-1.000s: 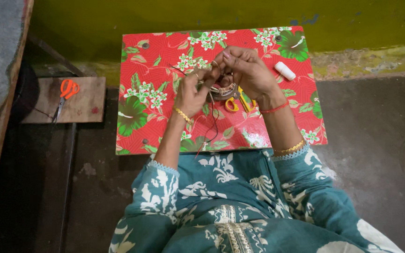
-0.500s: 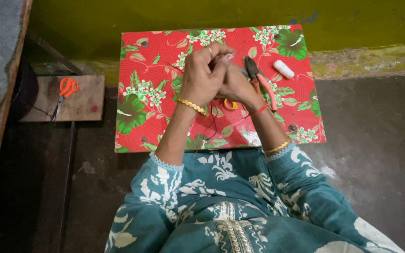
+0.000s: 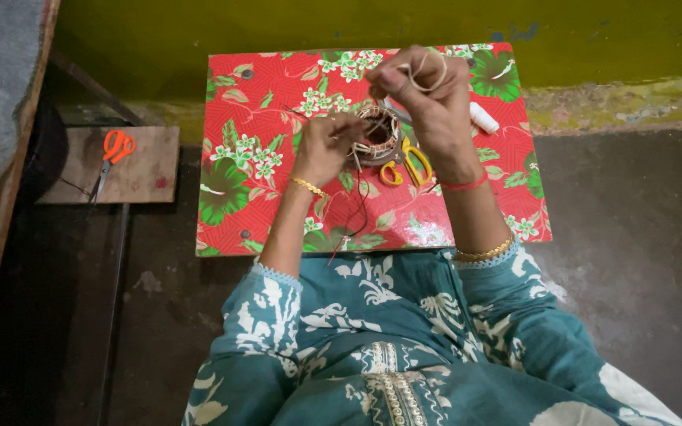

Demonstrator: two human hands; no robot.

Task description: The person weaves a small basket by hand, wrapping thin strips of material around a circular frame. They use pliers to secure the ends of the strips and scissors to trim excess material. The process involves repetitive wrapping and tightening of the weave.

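A small round wire coil (image 3: 378, 136) is pinched in the left hand (image 3: 327, 146) over the red flowered table (image 3: 278, 197), while pale thread (image 3: 428, 75) is gripped in the raised right hand (image 3: 428, 99). The thread should be kept taut and wound evenly, clear of the yellow scissors (image 3: 408, 163).

Glossy floral plastic table cover (image 3: 262, 102), rough wooden board (image 3: 148, 170), plastic-handled orange scissors (image 3: 114, 154), matt printed cloth sleeves (image 3: 266, 323), rough concrete floor (image 3: 633, 237).
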